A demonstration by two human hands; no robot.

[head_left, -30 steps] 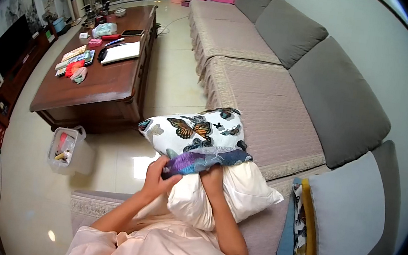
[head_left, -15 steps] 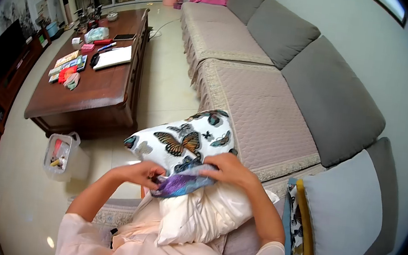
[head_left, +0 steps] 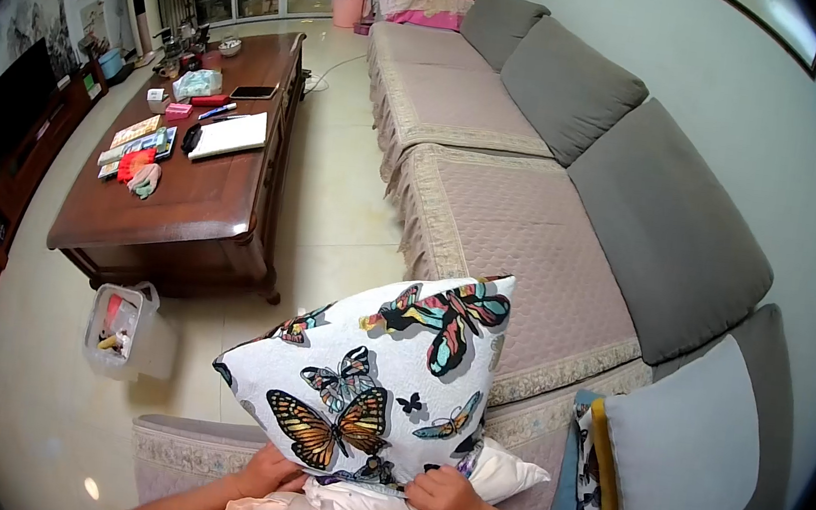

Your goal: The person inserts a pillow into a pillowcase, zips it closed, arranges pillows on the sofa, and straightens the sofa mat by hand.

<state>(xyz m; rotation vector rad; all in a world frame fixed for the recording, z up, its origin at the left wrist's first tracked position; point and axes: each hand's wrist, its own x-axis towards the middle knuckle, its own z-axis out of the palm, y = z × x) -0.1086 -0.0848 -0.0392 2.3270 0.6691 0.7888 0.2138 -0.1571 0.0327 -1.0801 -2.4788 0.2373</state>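
A white cushion cover [head_left: 353,380] with colourful butterflies stands raised over my lap, its front side spread out. My left hand [head_left: 271,471] is closed on the cover's lower left edge. At the lower right edge, my right hand [head_left: 446,496] pinches the cover's rim. White inner pillow [head_left: 504,473] shows from under the cover at the right and between my hands; the rest of it is hidden behind the cover.
A brown coffee table [head_left: 203,196] with books and small items is at the left. A clear bin [head_left: 146,346] stands on the floor before it. The long sofa [head_left: 531,239] has grey back cushions; a light grey cushion [head_left: 689,438] and folded covers lie at the right.
The butterfly cover has been pulled up and toward me and now hides most of the white pillow. Both hands have moved down to its lower edge. The purple-blue lining is mostly out of sight.
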